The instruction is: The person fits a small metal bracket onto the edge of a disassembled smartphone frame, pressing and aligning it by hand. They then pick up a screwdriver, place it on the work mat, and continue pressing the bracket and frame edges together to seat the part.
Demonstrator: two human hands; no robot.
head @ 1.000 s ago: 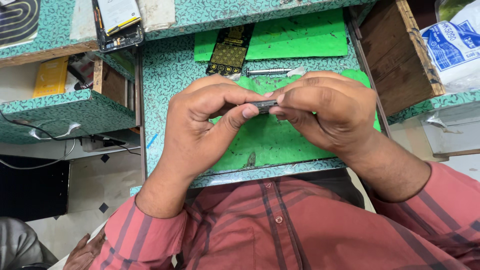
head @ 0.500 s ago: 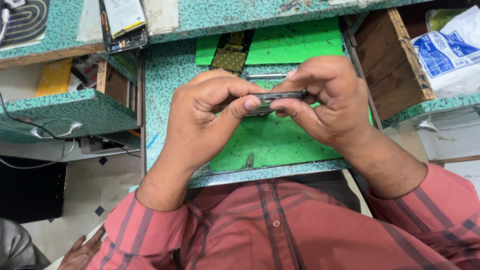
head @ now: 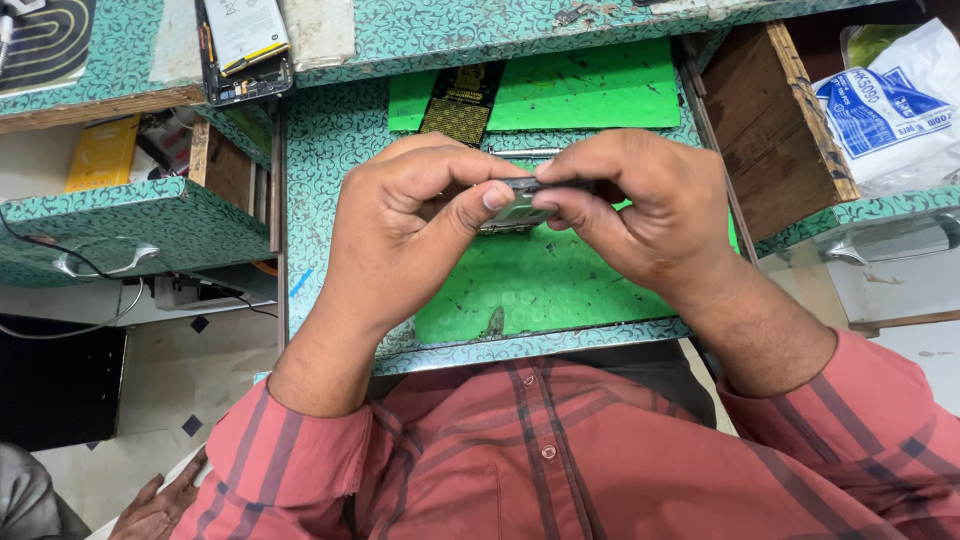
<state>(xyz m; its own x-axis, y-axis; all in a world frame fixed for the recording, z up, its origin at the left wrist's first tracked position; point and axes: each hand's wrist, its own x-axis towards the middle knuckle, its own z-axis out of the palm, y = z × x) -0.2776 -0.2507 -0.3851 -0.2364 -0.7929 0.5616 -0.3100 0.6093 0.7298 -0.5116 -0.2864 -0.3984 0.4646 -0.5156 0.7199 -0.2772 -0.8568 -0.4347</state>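
Both my hands grip a small dark, flat phone-like device (head: 522, 200) edge-on above a green work mat (head: 545, 290). My left hand (head: 400, 235) holds its left end, thumb pressed on its near edge. My right hand (head: 645, 205) wraps its right end with thumb and fingers. Most of the device is hidden by my fingers. A thin metal tool (head: 525, 152) lies on the mat just beyond my hands.
A black and gold patterned strip (head: 458, 100) lies at the mat's far side. An opened phone (head: 243, 45) rests on the upper left shelf. An open wooden drawer (head: 775, 120) stands right, with a white plastic bag (head: 890, 100). Another person's hand (head: 155, 510) shows at bottom left.
My hands shifted slightly toward the far side of the mat and the device turned edge-on between my fingers. The camera view moved a little.
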